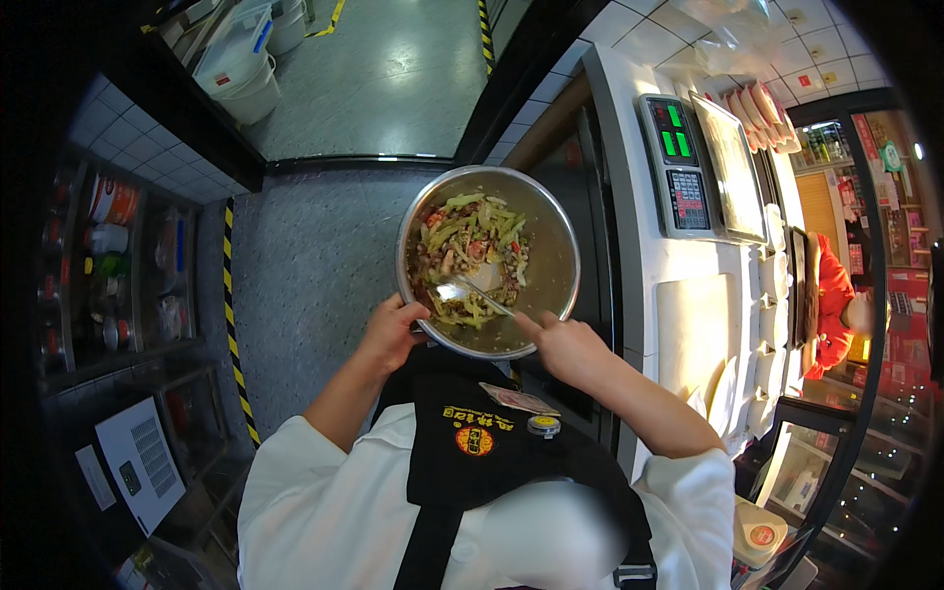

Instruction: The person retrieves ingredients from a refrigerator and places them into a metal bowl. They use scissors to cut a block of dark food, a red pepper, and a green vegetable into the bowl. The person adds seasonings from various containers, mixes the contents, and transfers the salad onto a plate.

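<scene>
In front of my body is a round stainless steel mixing bowl [557, 243]. My left hand [392, 330] grips its near left rim, thumb over the edge. Inside lies mixed food [472, 243]: pale green strips, darker chopped pieces and bits of red, heaped mostly to the left. My right hand [571, 346] holds the handle of a metal spoon [483, 296] above the near right rim. The spoon's head rests among the food and catches a bright glare, so its exact shape is unclear.
Right of the bowl runs a white counter with a digital scale [672, 166], a cutting board [697, 328] and stacked white containers [772, 287]. Beyond it is a person in red [833, 310]. Shelves with jars [110, 258] stand left. White buckets [247, 85] sit past the doorway.
</scene>
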Tool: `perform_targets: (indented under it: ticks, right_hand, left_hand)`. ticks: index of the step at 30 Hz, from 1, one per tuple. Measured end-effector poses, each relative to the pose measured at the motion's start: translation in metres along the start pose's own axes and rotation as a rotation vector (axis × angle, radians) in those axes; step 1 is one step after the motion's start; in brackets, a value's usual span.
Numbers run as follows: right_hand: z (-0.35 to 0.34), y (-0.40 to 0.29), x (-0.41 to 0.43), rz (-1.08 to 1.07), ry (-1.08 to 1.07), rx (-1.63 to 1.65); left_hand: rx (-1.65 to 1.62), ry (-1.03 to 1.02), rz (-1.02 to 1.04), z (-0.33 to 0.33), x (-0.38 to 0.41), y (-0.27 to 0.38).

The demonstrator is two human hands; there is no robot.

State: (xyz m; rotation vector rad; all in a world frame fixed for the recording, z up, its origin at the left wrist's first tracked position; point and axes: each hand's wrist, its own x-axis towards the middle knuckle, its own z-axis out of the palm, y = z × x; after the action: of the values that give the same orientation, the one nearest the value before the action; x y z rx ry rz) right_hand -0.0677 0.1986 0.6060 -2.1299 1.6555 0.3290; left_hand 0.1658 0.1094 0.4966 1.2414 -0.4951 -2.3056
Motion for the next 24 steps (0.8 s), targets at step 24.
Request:
perform_targets:
  ticks: [24]
  right_hand:
    - [-0.021, 0.071, 0.009, 0.275, -0.429, 0.355]
  left_hand:
    - [0.034, -0.019, -0.018, -0.012, 0.001, -0.002]
